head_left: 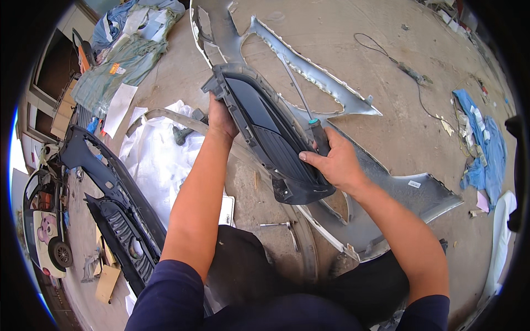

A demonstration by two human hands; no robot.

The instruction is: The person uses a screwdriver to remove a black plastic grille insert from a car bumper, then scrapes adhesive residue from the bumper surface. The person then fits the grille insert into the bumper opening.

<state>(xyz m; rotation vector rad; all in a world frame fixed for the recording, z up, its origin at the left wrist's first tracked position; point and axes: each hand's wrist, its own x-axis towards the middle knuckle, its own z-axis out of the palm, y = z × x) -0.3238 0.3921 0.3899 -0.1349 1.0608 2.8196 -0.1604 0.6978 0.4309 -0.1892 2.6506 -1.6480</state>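
Observation:
A black plastic bumper grille insert (pixel 265 118) is held up at a slant in front of me, over the floor. My left hand (pixel 222 117) is closed around its upper left edge, with most of the fingers hidden behind it. My right hand (pixel 342 160) grips the dark handle of a screwdriver (pixel 319 135) with a teal collar. Its long shaft points up and away to the left. The right thumb rests against the insert's lower right edge. Beneath lies a grey bumper cover (pixel 395 196), inner side up, with large openings in it.
A ratchet wrench (pixel 292 234) lies before my knees. White sheeting (pixel 160 151) and a black grille assembly (pixel 124 215) are on the left. Farther off are a corded tool (pixel 411 71), blue cloth or plastic (pixel 483 140) at right, wrapped bundles (pixel 121 71) and a parked car (pixel 47 231).

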